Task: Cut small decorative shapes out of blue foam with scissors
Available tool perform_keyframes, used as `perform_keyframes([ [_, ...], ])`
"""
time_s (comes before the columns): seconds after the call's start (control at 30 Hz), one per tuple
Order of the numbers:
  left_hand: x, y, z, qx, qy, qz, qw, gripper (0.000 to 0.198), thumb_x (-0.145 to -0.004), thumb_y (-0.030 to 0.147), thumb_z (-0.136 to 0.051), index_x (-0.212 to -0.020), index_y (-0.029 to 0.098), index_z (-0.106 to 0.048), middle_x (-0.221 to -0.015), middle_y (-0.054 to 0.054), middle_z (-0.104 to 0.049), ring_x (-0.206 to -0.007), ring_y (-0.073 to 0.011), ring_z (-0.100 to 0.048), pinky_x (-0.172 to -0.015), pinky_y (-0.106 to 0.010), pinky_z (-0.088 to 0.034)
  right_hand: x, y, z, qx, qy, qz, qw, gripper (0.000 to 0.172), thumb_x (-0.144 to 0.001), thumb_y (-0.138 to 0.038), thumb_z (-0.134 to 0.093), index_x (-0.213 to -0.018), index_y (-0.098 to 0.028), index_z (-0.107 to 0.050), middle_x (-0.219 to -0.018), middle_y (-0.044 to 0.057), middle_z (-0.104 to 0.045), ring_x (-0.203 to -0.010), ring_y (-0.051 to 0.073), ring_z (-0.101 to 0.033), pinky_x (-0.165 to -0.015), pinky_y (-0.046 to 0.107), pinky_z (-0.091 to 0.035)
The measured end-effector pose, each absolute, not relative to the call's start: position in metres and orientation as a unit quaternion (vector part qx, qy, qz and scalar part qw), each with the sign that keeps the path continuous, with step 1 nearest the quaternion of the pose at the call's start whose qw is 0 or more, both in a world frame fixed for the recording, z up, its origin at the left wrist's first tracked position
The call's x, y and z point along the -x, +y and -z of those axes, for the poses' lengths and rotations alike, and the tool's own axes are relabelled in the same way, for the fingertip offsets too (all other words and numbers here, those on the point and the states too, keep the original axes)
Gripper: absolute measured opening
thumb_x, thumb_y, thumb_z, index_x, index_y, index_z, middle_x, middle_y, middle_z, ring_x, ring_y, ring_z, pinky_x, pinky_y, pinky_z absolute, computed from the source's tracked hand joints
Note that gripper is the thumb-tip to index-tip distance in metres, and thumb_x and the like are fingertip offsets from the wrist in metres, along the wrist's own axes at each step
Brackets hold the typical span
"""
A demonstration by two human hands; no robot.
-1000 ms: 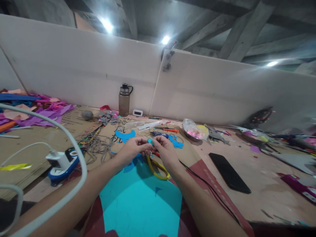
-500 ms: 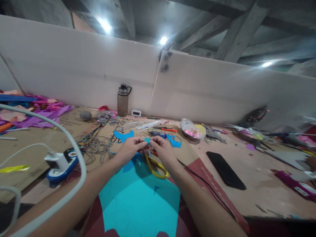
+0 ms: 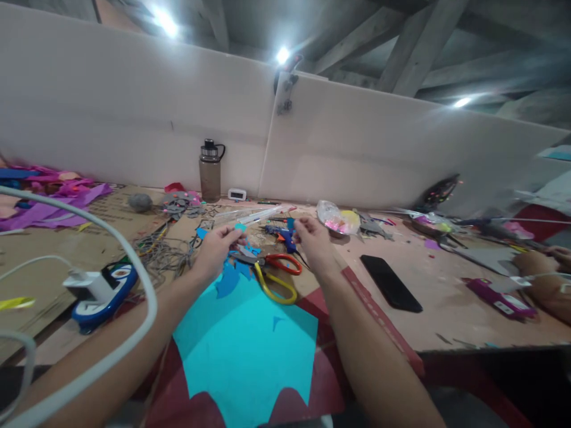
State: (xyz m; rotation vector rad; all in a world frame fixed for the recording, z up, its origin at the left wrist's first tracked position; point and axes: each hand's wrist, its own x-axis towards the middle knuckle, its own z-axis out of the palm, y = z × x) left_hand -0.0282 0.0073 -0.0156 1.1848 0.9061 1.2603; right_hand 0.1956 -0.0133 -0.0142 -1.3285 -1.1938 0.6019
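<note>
My left hand (image 3: pixel 216 251) is closed, with a small piece of blue sheet (image 3: pixel 241 227) pinched between thumb and forefinger. To the right, my right hand (image 3: pixel 313 239) also has its fingertips together, around a small darker blue scrap (image 3: pixel 291 223). Between the hands lie scissors (image 3: pixel 277 291) with one yellow and one red handle, blades pointing left. Under their handles spreads a large bright blue sheet (image 3: pixel 250 339) with cut-out edges. A blue glue gun (image 3: pixel 288 240) rests just beyond the scissors, among blue scraps.
A black phone (image 3: pixel 390 282) lies to the right. Farther right are a magenta device (image 3: pixel 499 297) and another person's arm (image 3: pixel 542 282). A bottle (image 3: pixel 210 172) stands at the back. On the left are a power strip (image 3: pixel 104 297), tangled wire (image 3: pixel 163 255) and a white cable (image 3: pixel 134 261) crossing the view.
My hands were together on a small blue piece and have moved apart, each now pinching a bit. The scissors lie more exposed between them. The whole view has shifted slightly.
</note>
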Motion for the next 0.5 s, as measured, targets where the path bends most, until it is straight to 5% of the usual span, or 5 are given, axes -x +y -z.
perform_keyframes([
  [0.23, 0.036, 0.021, 0.018, -0.47, 0.393, -0.552, 0.566, 0.025, -0.067, 0.037, -0.071, -0.071, 0.014, -0.064, -0.071, -0.006, -0.069, -0.062, -0.0133, -0.063, -0.058, -0.025, -0.045, -0.258, 0.004, 0.035, 0.7, -0.462, -0.123, 0.53, 0.011, -0.071, -0.028, -0.063, -0.073, -0.018, -0.058, -0.069, 0.006, -0.06, -0.073, 0.023, -0.059, -0.072, 0.038, -0.044],
  [0.37, 0.04, 0.029, 0.025, -0.469, 0.392, -0.552, 0.568, 0.027, -0.069, 0.039, -0.073, -0.072, 0.014, -0.063, -0.072, -0.005, -0.069, -0.062, -0.0119, -0.063, -0.059, -0.024, -0.045, -0.247, 0.002, 0.039, 0.727, -0.485, -0.067, 0.482, 0.01, -0.07, -0.022, -0.066, -0.078, -0.017, -0.063, -0.083, 0.013, -0.064, -0.092, 0.029, -0.059, -0.082, 0.042, -0.042],
  [0.5, 0.047, 0.041, 0.031, -0.484, 0.382, -0.567, 0.546, 0.032, -0.066, 0.042, -0.078, -0.071, 0.014, -0.064, -0.068, -0.004, -0.067, -0.06, -0.0113, -0.062, -0.057, -0.023, -0.043, -0.21, -0.012, 0.031, 0.695, -0.575, -0.099, 0.42, 0.017, -0.078, -0.028, -0.064, -0.091, -0.018, -0.067, -0.077, 0.005, -0.065, -0.072, 0.02, -0.059, -0.07, 0.033, -0.044],
])
